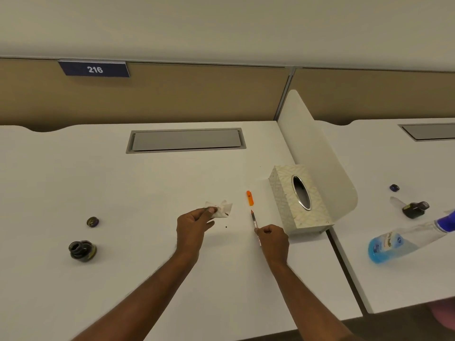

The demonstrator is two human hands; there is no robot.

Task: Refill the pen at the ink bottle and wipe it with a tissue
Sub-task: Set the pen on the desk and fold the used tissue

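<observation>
Navy sign (94, 69) reads 216 | left hand (194, 221) pinches tissue (220, 209) (ink-stained) | right hand (272, 238) grips pen (254, 219)

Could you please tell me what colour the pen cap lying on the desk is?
The pen cap is bright orange, seen best in the head view.

Two bare forearms come up from the bottom edge of the view, ending in the left hand (194, 223) and the right hand (272, 238). No sleeve covers either arm as far down as the frame shows. Wrists and fingers seem to carry no watch, band or ring, though the blur makes small items hard to judge. Nails are short.
</observation>
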